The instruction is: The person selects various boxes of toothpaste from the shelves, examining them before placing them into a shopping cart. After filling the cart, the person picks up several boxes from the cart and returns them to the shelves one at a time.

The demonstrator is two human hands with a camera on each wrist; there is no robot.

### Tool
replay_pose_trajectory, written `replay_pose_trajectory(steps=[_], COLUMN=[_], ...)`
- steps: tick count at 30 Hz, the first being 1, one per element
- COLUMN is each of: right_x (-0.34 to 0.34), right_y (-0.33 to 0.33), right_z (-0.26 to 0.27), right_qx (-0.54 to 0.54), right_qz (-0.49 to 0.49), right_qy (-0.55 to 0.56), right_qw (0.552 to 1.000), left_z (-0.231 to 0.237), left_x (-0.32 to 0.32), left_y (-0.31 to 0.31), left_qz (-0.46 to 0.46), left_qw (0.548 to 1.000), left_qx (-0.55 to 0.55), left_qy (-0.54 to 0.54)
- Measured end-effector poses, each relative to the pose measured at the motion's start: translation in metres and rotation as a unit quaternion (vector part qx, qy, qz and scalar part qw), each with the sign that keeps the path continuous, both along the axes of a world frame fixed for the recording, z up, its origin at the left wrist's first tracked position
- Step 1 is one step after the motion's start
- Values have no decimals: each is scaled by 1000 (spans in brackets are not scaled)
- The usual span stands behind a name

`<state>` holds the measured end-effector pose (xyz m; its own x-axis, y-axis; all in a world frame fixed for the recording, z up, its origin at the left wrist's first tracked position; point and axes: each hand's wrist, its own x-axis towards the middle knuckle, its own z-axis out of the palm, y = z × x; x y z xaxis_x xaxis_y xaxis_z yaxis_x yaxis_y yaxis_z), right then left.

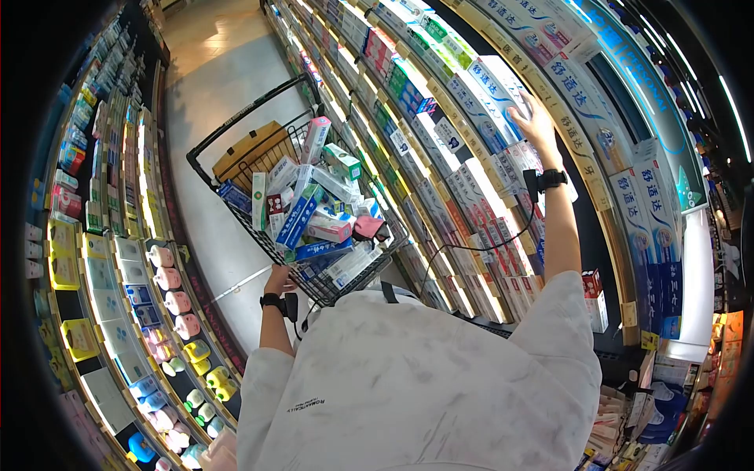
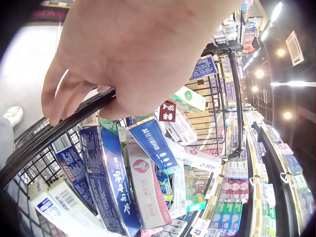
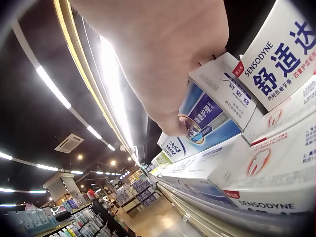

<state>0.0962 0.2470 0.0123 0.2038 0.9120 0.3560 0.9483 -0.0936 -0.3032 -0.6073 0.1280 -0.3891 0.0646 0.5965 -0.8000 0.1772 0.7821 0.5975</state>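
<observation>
The right hand (image 1: 536, 125) reaches to the upper shelf on the right. In the right wrist view the hand (image 3: 168, 64) grips a blue and white toothpaste box (image 3: 212, 116), thumb on its front face, above other white boxes (image 3: 197, 163). The left hand (image 1: 279, 279) is at the near rim of a black wire shopping cart (image 1: 294, 141). Seen from the left wrist, that hand (image 2: 133, 54) has its fingers curled over the cart's black bar (image 2: 54, 133). Many toothpaste boxes, blue (image 2: 111, 182), pink and white (image 2: 145, 182), lie jumbled in the cart.
Lit shelves of boxed goods (image 1: 471, 196) run along the right. Shelves with pink and yellow bottles (image 1: 177, 302) stand on the left. Between them the pale aisle floor (image 1: 204, 86) stretches ahead. A brown carton (image 1: 251, 149) sits at the cart's far side.
</observation>
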Motion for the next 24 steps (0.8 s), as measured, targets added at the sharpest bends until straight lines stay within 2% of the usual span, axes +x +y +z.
replay_pose_trajectory(steps=[8, 15, 17, 18, 19, 21, 24], right_x=[-4, 10, 9, 17, 18, 24, 18], right_y=[-6, 1, 2, 6, 6, 8, 4], right_z=[5, -8, -10, -16, -17, -22, -17], right_qx=[-3, 36, 57, 75, 85, 88, 67], right_qz=[5, 18, 25, 38, 35, 28, 23], right_qy=[0, -89, -96, -108, -134, -150, -114], right_qw=[1000, 995, 993, 991, 987, 984, 991], left_z=[3, 7, -32, -33, -31, 13, 16], left_x=[1, 2, -14, -16, -9, 10, 9], left_y=[-1, -4, -4, -2, 1, -5, -2], left_qz=[4, 3, -10, -13, -19, 30, 14], left_qw=[1000, 1000, 996, 998, 998, 1000, 1000], left_qx=[-5, 11, 31, 11, -6, 10, -9], left_qy=[-3, -29, -82, -66, -53, 0, 1])
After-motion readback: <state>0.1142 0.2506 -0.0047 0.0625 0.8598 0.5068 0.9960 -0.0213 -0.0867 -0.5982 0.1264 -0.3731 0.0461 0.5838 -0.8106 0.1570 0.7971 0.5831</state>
